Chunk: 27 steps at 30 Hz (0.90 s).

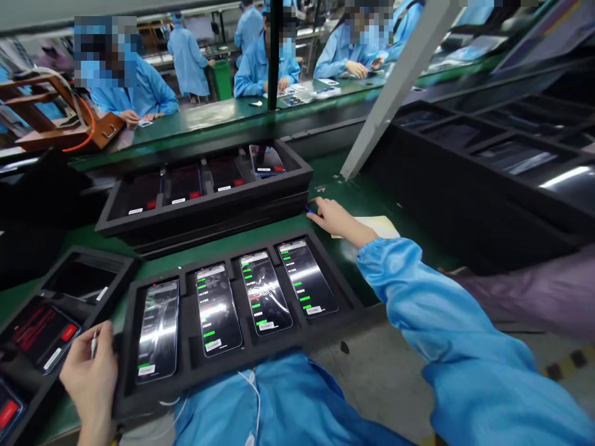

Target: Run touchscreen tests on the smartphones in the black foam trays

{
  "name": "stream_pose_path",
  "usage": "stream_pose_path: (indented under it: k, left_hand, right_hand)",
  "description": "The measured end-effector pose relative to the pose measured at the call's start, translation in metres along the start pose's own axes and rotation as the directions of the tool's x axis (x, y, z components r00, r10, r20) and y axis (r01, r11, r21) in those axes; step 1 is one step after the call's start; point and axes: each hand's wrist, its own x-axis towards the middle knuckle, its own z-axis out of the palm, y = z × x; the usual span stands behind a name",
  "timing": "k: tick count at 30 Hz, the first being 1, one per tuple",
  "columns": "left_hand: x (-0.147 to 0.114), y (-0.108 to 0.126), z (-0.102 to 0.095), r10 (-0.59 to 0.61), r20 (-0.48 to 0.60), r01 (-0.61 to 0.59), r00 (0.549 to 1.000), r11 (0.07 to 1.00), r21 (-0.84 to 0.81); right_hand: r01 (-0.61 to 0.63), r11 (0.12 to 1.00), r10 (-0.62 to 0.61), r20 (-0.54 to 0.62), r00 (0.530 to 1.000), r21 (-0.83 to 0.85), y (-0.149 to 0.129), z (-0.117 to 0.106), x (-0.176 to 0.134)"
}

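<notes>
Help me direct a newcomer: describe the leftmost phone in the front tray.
On the green bench, find the black tray with four phones just right of the left hand. Choose the phone at its left end: nearest that hand, with the faintest screen text of the four.

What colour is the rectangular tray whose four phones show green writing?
The rectangular tray is black, showing best in the head view.

Four phones (pixel 266 294) in near tray (pixel 186 375), four other phones (pixel 225 168) in tray behind (pixel 214 224), plus one green bin (pixel 222 79) way back.
</notes>
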Motion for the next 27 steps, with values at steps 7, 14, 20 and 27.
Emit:
stream_pose_path:
  k: [7, 14, 20, 27]
  left_hand:
    - [-0.001, 0.009, 0.004, -0.074, 0.041, 0.073, 0.996, 0.997, 0.011]
    - [-0.002, 0.03, 0.016, -0.117, 0.038, 0.116, 0.992, 0.993, 0.03]
    - [0.0, 0.027, 0.02, -0.06, 0.019, 0.061, 0.998, 0.998, -0.017]
    - [0.007, 0.009, 0.018, 0.016, 0.014, -0.016, 1.0, 0.999, -0.035]
  right_hand:
    - [-0.028, 0.976, 0.063, -0.157, 0.986, 0.216, 0.026, -0.035, 0.015]
    - [0.045, 0.745, 0.193, -0.278, 0.941, 0.666, -0.021, -0.03, -0.104]
    - [-0.293, 0.812, 0.362, -0.04, 0.931, 0.505, -0.059, -0.001, -0.187]
    - [-0.247, 0.91, 0.29, -0.084, 0.954, 0.334, -0.052, -0.007, -0.198]
